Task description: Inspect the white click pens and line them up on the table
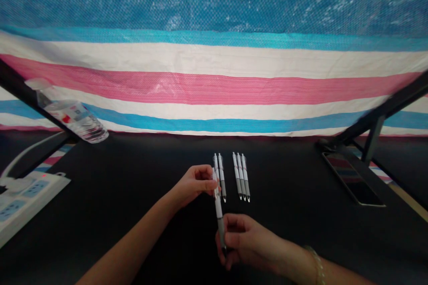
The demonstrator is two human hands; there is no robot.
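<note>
A white pen with a grey grip [218, 209] is held between both hands in front of me, its tip pointing down toward me. My left hand [198, 182] pinches the upper end near the clip. The fingers of my right hand [239, 238] close around the grey lower part. Just beyond, two similar pens [221, 173] lie side by side on the black table, partly hidden behind my left hand. To their right is a row of three more white and grey pens [241, 176], lined up with their tips toward me.
On the left are a white power strip [36, 202] with a plugged-in cable and a clear water bottle [78, 118]. A dark phone [352, 178] lies at the right beside a black frame leg [372, 138]. Striped sheeting [214, 89] hangs behind the black table [133, 173].
</note>
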